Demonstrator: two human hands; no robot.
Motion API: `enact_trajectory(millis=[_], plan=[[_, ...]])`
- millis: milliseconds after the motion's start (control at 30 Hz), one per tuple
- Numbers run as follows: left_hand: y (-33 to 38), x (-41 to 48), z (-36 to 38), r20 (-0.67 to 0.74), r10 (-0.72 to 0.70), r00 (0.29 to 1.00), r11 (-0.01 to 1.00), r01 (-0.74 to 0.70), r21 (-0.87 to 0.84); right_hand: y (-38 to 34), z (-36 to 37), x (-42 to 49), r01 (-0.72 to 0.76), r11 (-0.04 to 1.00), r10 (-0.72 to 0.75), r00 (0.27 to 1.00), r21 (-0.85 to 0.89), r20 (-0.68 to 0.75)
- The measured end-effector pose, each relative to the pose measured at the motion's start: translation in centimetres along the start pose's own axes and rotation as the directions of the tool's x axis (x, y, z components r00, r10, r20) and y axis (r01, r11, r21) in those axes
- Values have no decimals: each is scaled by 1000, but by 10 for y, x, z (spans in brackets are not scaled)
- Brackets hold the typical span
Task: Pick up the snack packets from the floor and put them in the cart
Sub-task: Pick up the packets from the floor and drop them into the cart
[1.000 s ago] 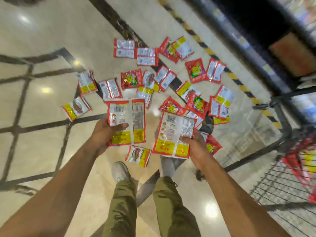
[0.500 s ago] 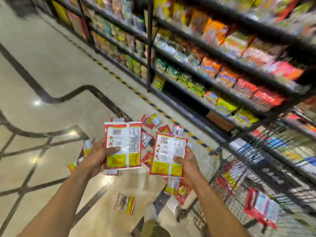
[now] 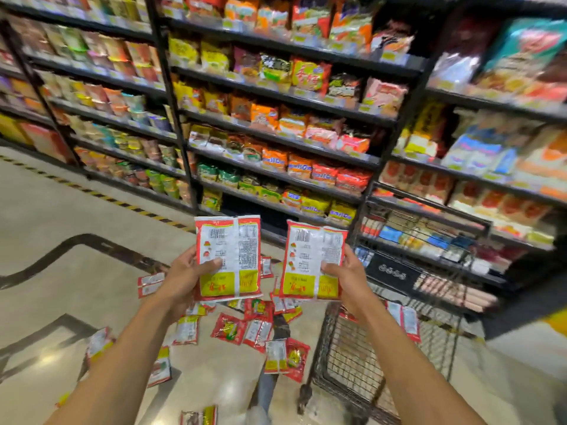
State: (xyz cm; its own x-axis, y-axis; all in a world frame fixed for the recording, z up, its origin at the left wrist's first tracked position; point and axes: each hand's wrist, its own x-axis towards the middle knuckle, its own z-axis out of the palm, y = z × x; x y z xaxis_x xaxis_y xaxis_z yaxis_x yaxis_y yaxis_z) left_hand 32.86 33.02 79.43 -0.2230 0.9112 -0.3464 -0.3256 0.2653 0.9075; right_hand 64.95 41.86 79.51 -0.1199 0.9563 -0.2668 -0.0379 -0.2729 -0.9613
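- Both hands have come up from floor level to chest height, and the view has swung from the floor up to the stocked shelves.
- Left hand clamps one snack packet, thumb across its printed back and fingers behind.
- Right hand clamps a second snack packet the same way. The two are upright, side by side and not touching.
- Wire cart sits low right under the right forearm. Neither held packet is in it yet.
- At least one red-and-white packet in the cart. Anything beyond that is too blurred to count.
- Scattered floor packets: plenty left between the arms and off to the left.
- Judgement: this pair is mid-carry with the drop pending, and most of the job remains.
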Motion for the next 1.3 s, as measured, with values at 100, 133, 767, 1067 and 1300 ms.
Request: enact_trajectory(millis=[100,133,767,1067,1300], plan=[[-7,-3,39,47,16,999,1000,-17,13,-13,-42,-28,22,1000,-21,998,14,-67],[-10,-4,53,67,17,998,1000,-18,15,-16,-55,-35,30,999,-28,996,20,-88],[-99,138,341,306,-218,927,964,155,216,26,-331,33,-45,983,129,858,178,-497],[-193,270,429,137,-433,891,871,374,318,105,-424,169,-322,927,374,745,193,-552],[-288,359,462,-38,-460,887,810,437,392,214,-462,262,-443,889,416,680,113,-604]])
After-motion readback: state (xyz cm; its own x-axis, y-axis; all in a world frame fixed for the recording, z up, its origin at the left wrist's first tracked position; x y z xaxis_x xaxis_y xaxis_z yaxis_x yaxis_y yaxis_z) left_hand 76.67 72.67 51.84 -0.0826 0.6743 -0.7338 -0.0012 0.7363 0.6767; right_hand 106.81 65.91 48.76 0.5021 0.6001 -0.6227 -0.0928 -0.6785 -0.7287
